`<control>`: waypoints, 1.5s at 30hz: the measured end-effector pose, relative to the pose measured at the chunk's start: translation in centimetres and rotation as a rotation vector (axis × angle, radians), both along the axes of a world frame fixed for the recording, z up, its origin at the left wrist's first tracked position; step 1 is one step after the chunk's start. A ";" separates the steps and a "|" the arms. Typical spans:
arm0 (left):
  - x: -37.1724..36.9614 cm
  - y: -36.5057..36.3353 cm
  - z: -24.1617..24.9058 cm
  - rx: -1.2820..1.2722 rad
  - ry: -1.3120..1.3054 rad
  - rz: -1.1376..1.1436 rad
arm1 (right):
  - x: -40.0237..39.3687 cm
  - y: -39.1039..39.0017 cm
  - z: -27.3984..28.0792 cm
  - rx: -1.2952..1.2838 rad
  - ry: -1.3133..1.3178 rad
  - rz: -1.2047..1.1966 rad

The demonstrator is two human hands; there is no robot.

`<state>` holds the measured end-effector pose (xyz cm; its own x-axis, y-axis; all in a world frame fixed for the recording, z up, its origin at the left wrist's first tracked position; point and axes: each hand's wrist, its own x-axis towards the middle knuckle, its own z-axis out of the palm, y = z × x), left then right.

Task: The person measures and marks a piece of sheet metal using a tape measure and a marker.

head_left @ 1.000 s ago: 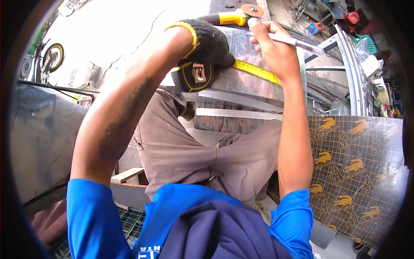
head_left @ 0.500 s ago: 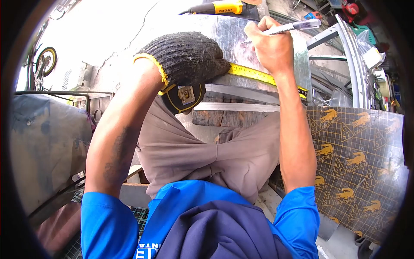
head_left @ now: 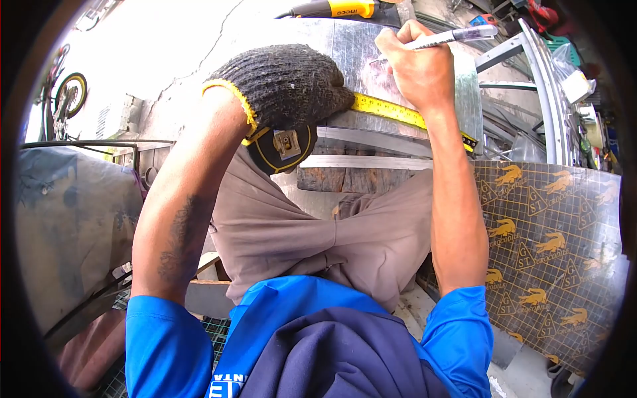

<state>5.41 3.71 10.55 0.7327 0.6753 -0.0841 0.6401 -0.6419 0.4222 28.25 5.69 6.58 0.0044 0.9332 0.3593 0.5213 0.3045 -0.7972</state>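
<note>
Tape risk: yellow blade [head_left: 388, 110] could skew if the gloved left hand [head_left: 285, 86] shifts or the right hand [head_left: 421, 73] bumps it; reading would likely be off.
Pen risk: pen [head_left: 458, 38] might skid, cause being slick sheet metal [head_left: 355, 46].
Tape measure look: black case [head_left: 269, 152], yellow trim, metal clip showing; blade has dark graduations, black end.
Tape measure place: case below glove, near left of sheet; blade slants along sheet's near side, under right wrist, to right edge.
Sheet look: silvery, scuffed, pinkish smear.
Left hand: closed on tape measure.
Right hand: bare, gripping pen; tip contact unclear.
Angle grinder [head_left: 352, 8]: far side, past sheet.
</note>
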 end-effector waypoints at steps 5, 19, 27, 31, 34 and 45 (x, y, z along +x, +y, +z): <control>0.3 0.1 -0.3 0.042 0.077 -0.050 | 0.4 0.4 -0.4 0.030 0.024 0.057; 1.3 -0.5 2.7 -0.058 0.221 -0.078 | 1.0 0.7 -0.5 -0.069 0.082 0.060; 0.7 -4.9 4.8 -0.174 -0.032 0.211 | 7.8 -6.3 7.4 -0.015 0.501 -0.211; 0.1 -8.2 3.4 -0.223 -0.179 0.243 | 11.4 -14.3 6.8 0.134 0.557 -0.431; 0.7 -10.5 -0.1 -0.297 -0.390 0.231 | 13.1 -18.9 3.0 0.045 0.558 -0.476; 8.9 -10.8 -11.2 0.194 -0.030 -0.068 | 10.6 -26.5 -6.5 -0.222 0.538 -0.514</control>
<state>14.27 -7.06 -0.69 0.7771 0.6260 0.0657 0.5817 -0.7541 0.3048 38.86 -20.78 0.11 0.5773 0.8165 -0.0098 0.0778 -0.0669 -0.9947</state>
